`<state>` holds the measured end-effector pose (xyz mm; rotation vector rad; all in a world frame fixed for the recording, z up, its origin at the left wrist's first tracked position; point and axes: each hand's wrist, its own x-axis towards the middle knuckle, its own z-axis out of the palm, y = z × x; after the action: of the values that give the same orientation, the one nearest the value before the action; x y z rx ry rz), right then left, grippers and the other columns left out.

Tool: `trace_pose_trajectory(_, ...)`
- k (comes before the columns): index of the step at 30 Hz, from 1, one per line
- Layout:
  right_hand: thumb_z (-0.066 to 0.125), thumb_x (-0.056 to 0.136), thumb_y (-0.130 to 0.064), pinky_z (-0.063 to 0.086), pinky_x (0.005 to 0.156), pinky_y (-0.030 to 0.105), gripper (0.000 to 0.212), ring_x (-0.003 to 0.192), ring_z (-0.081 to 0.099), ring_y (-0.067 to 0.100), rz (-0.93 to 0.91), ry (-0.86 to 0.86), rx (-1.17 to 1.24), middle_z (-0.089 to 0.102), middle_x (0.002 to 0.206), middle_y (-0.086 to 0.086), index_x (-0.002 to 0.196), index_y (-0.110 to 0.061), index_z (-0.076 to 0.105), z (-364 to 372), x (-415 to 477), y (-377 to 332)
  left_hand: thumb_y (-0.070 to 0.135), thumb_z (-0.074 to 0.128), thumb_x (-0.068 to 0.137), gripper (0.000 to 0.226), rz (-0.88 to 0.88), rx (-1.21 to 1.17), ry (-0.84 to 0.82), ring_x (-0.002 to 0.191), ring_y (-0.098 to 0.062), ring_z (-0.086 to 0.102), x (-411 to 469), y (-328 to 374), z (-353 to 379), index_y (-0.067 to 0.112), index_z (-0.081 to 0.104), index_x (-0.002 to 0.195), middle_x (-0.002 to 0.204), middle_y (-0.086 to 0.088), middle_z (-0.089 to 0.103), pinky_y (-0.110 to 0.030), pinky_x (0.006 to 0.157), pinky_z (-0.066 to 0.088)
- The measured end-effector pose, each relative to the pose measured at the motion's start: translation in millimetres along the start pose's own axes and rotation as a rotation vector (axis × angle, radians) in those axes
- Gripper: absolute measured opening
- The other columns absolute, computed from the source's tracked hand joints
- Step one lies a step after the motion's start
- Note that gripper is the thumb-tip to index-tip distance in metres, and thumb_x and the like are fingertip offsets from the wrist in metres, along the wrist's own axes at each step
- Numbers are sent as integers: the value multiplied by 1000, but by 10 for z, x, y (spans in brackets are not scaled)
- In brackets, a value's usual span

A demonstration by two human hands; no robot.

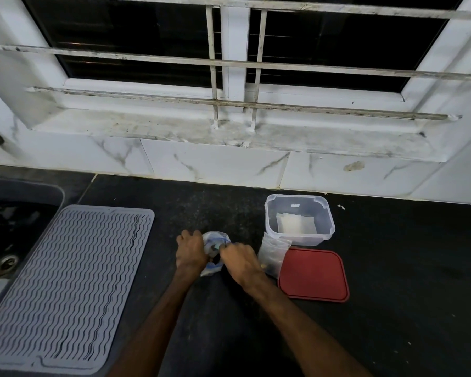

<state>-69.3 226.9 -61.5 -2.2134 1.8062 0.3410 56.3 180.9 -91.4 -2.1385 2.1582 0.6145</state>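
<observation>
A small white plastic bag with blue print (pixel 214 242) lies on the black countertop (pixel 392 268). My left hand (pixel 190 253) grips its left side. My right hand (pixel 239 261) pinches its top edge from the right. Most of the bag is hidden between the two hands. To the right stands an open clear plastic container (pixel 299 219) with a white packet (pixel 297 223) inside. A clear bag with dark bits (pixel 272 254) leans against its front. The container's red lid (pixel 313 274) lies flat in front of it.
A grey ribbed drying mat (pixel 65 284) covers the counter at left, beside a dark sink (pixel 8 235). White marble-look tiles (pixel 215 161) and a barred window ledge (pixel 229 129) rise behind the counter.
</observation>
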Motion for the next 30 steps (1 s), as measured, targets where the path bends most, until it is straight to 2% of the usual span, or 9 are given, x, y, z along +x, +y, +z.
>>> trace_pose_trajectory(3,48,98,-11,50,85,37,26,106,62,28,-9,-59,-11,62,118,13,122,-7,56,-17,-39,-3,29,71,84,47,-47,107,-2,119,-27,47,-28,40,31,13,51,123,129,-12,48,-34,90,48)
trace_pose_trajectory(8,45,100,-16,45,98,40,39,120,55,32,-37,-177,28,53,134,17,138,-5,45,-60,-15,-15,30,59,90,31,-64,76,32,103,-24,65,-56,51,72,13,53,115,114,-7,65,-34,82,50)
trace_pose_trajectory(12,48,97,-14,51,86,42,30,103,63,31,-78,-56,33,62,119,15,126,-7,53,-55,-35,-39,31,56,92,30,-62,29,70,97,-23,66,-37,8,82,13,49,115,109,-8,67,-36,81,54)
trace_pose_trajectory(16,50,97,-14,51,89,41,30,106,61,29,-46,-68,40,61,120,14,126,-7,54,-34,-57,-18,34,60,89,37,-65,-1,56,95,-24,67,-16,-15,106,13,44,115,108,-8,67,-36,77,54)
trace_pose_trajectory(19,48,97,-9,49,89,40,27,108,61,31,26,-47,75,62,120,15,123,-6,56,-35,-64,54,30,56,91,32,-62,-13,66,93,-26,67,-30,-11,145,12,40,112,105,-9,68,-36,74,51)
trace_pose_trajectory(22,49,98,-11,49,91,38,28,112,60,29,98,-64,105,61,123,14,125,-7,56,-22,-41,48,32,57,90,36,-92,-125,10,96,-30,66,-53,-41,181,9,38,111,107,-12,67,-38,78,52)
trace_pose_trajectory(25,48,98,-11,49,91,37,29,113,60,28,123,-54,121,61,125,13,125,-7,56,30,-7,5,46,71,78,63,-133,-284,-116,107,-31,62,-37,-115,211,8,40,119,116,-13,62,-37,85,50)
trace_pose_trajectory(27,49,98,-12,48,93,37,29,114,59,28,136,-60,141,60,126,13,126,-7,55,61,10,0,54,73,71,75,-110,-273,-175,110,-28,61,7,-158,248,8,47,124,119,-8,61,-33,86,49)
trace_pose_trajectory(30,50,98,-13,47,94,36,31,115,58,27,159,-65,177,59,127,12,128,-8,54,96,29,10,51,69,75,54,-64,-204,-220,99,-23,66,33,-152,272,14,63,114,111,-7,69,-28,80,51)
